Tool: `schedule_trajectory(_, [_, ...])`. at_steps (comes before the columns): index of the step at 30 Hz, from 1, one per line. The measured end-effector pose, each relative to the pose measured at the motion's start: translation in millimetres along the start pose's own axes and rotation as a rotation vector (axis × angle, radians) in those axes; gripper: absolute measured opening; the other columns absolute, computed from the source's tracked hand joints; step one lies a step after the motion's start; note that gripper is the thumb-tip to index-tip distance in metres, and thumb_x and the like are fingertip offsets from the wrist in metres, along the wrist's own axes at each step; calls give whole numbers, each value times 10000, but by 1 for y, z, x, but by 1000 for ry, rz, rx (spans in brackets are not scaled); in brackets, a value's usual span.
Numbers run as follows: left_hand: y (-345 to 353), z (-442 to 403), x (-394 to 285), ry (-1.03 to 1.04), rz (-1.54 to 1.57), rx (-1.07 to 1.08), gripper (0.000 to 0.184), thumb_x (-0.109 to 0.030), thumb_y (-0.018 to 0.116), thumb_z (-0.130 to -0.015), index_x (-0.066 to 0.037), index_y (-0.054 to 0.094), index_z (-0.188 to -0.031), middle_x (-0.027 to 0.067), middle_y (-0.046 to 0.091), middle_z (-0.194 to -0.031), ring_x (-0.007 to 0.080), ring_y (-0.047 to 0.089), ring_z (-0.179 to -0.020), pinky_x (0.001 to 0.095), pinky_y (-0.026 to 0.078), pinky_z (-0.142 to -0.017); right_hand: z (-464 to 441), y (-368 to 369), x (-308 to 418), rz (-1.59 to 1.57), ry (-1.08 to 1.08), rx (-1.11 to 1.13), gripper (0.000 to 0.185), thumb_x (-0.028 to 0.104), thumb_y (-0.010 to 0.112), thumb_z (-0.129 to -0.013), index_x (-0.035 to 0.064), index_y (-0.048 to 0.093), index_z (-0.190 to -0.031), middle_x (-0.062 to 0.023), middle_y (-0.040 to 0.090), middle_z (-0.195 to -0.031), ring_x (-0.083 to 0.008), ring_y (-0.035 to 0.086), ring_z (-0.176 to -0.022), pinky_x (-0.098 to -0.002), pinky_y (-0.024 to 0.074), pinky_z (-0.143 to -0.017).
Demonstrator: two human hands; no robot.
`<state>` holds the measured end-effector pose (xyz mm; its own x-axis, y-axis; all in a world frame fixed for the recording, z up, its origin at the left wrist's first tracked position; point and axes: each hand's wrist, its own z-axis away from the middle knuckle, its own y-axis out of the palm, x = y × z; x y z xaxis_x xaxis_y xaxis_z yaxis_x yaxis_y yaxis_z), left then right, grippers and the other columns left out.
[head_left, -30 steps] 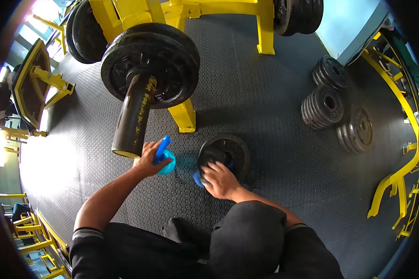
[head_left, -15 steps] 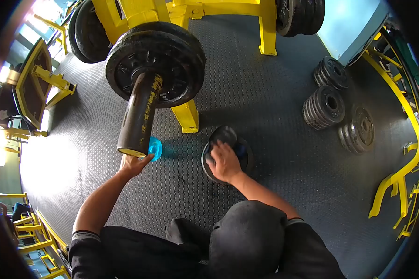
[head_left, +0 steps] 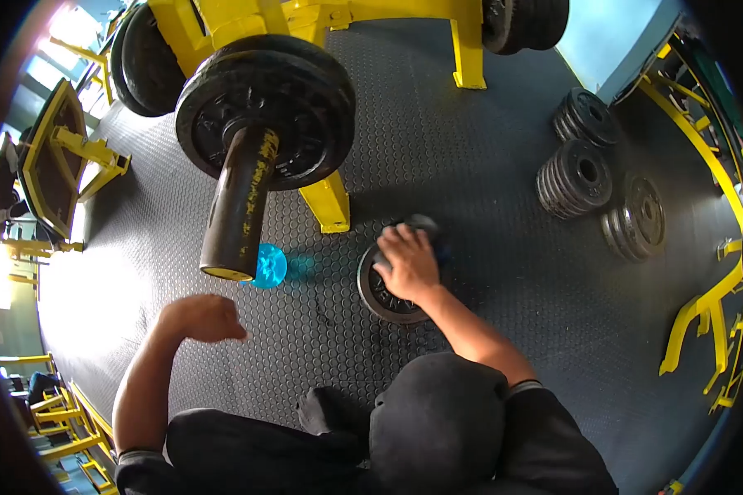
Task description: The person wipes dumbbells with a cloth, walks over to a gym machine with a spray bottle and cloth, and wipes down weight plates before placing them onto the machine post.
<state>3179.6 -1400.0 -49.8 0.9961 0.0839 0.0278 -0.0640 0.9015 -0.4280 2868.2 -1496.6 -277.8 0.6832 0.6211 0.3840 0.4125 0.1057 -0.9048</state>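
My right hand rests over a dark, blurred object on a black weight plate that lies flat on the floor. What exactly the fingers grip is hidden beneath them. To the left, my left hand hangs above the floor with its fingers curled and nothing visible in it. A translucent blue bottle stands partly behind the end of a metal bar sleeve. Large black plates are loaded on that sleeve.
Yellow rack legs stand ahead on the rubber floor. Stacked plates lie at the right, near a blue pillar. Yellow frames line the right edge, and a padded bench is at the left.
My left hand has let go of the blue bottle and moved back toward me. My right hand has shifted the dark object up and to the right across the plate.
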Motion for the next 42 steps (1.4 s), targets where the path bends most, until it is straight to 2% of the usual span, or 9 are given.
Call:
schedule_trajectory(14, [-31,-80,-156,425,79,-216,531,-500,683,-774,-77,617,-1087,146,652,-1057,302,630,-1036,410,491,-871,128,-52,-50,-93,-285,134,538,235,744,-701,136,603,-1210,-87,590,-1281,-262,539,-1214,-456,412,-1011])
schedule_trajectory(18, [28,-119,-208,390,-40,-279,676,-513,735,-721,-64,569,-1198,172,565,-1226,323,557,-1157,446,453,-931,116,-63,-66,-531,690,-234,291,194,686,-831,73,624,-1088,-157,670,-1027,-291,660,-976,-356,509,-819])
schedule_trajectory(21, [80,-149,-237,419,-264,-415,899,-506,780,-668,-53,425,-1359,176,487,-1297,327,485,-1232,486,357,-1038,133,-74,-61,-981,816,-538,242,220,640,-909,27,606,-1050,-85,657,-977,-187,638,-925,-306,483,-793])
schedule_trajectory(23, [104,-168,-248,442,-144,-897,1121,-496,835,-595,-48,263,-1448,171,462,-1272,312,450,-1244,513,253,-1107,144,-97,-35,-1448,1003,-678,201,220,564,-967,40,611,-1045,-20,616,-953,-121,577,-898,-281,462,-781])
schedule_trajectory(28, [88,-178,-235,504,-78,-722,1175,-517,856,-542,-91,251,-1454,128,510,-1125,306,499,-1155,480,256,-1120,183,-96,6,-1720,1319,-389,342,286,515,-983,-8,602,-1135,-69,636,-1045,-164,620,-929,-309,483,-823])
schedule_trajectory(34, [60,-160,-233,659,114,-711,981,-438,854,-592,-80,334,-1343,163,559,-1100,321,551,-1105,425,368,-1033,183,-86,28,-1618,1163,-675,367,252,604,-941,-5,570,-1202,-57,627,-1048,-152,590,-933,-312,473,-854])
schedule_trajectory(36, [33,-135,-235,593,232,-609,996,-445,853,-597,-50,343,-1356,206,562,-1179,318,551,-1132,411,399,-993,176,-83,33,-1442,786,-574,434,252,637,-915,35,532,-1277,-111,589,-1203,-207,557,-1107,-352,428,-958])
schedule_trajectory(39, [12,-134,-213,756,1108,-233,754,-394,718,-820,-22,388,-1388,176,550,-1289,274,562,-1159,398,456,-984,127,-72,20,-830,50,-428,537,273,675,-865,61,505,-1328,-201,502,-1358,-347,476,-1274,-430,337,-1072])
schedule_trajectory(42, [16,-144,-201,751,1909,99,634,-493,523,-929,-45,445,-1370,159,547,-1303,284,569,-1147,413,456,-997,70,-47,32,-674,-13,-415,603,325,692,-828,69,498,-1338,-222,488,-1370,-402,439,-1292,-478,282,-1105])
